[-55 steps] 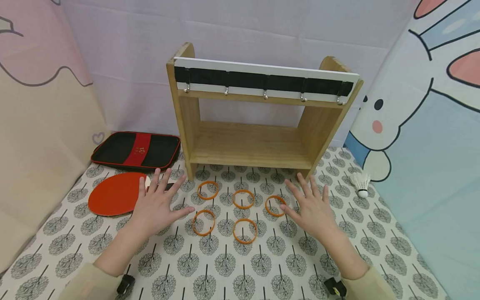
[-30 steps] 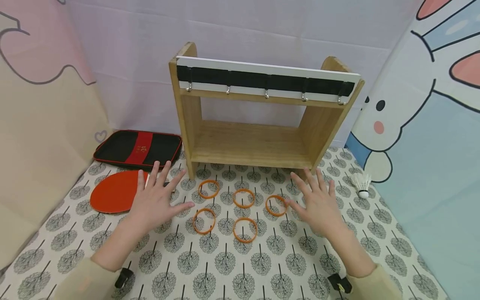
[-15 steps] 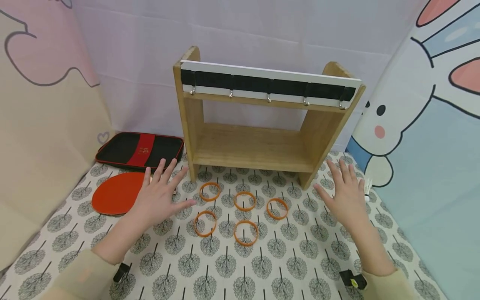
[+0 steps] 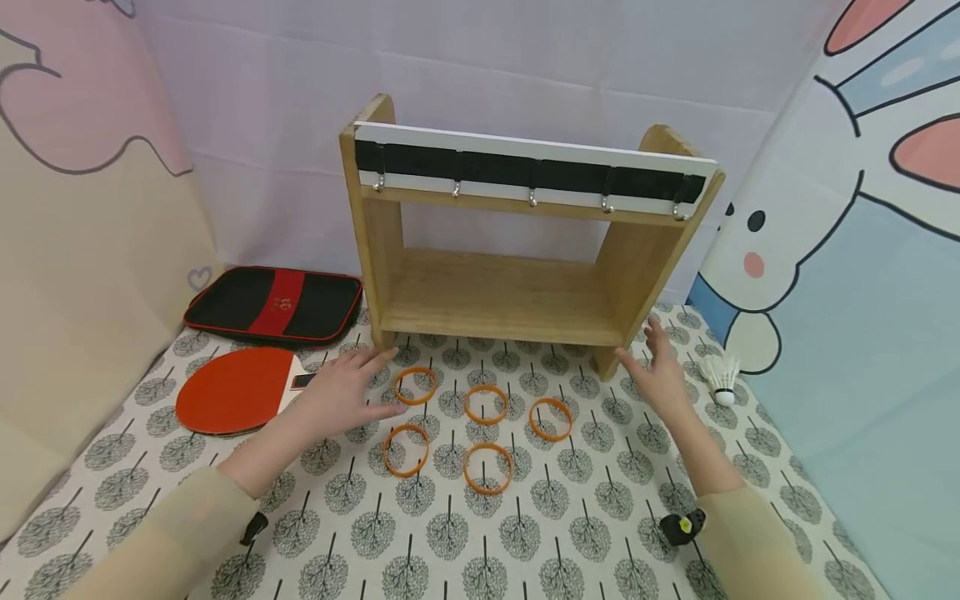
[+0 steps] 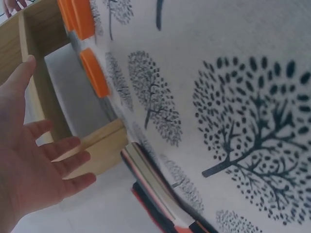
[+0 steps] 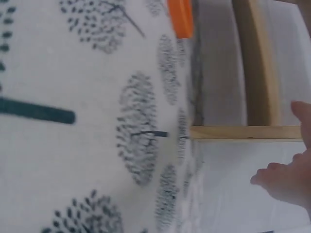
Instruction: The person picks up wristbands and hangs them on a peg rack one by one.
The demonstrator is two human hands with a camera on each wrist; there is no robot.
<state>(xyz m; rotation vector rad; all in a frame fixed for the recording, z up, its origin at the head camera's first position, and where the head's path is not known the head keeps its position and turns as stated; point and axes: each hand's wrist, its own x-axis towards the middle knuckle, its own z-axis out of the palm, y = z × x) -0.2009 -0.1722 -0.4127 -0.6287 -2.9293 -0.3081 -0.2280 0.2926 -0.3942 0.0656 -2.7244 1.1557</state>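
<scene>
My left hand (image 4: 345,396) is held over the cloth by the front left leg of the wooden shelf (image 4: 498,296), fingers loosely extended and thumb apart. It holds nothing; the left wrist view shows its spread fingers against the shelf's side. My right hand (image 4: 662,379) stands beside the front right leg, also holding nothing, its thumb toward the shelf. A white strip with a black band (image 4: 495,168) and several metal hooks runs across the shelf's top front. Several thin orange rings (image 4: 487,491) lie flat on the cloth between my hands; one orange ring (image 5: 95,73) shows standing edge-on in the left wrist view.
A red table tennis bat (image 4: 236,392) lies at the left, its handle partly behind my left hand. Behind it is a black and red case (image 4: 322,304). A white shuttlecock (image 4: 722,379) rests at the right. Fabric walls (image 4: 862,350) enclose the tree-patterned tablecloth (image 4: 521,537).
My right hand first moved right, away from the rings, then turned inward beside the shelf's right leg. My left hand shifted right and turned toward the left leg, uncovering the bat's handle.
</scene>
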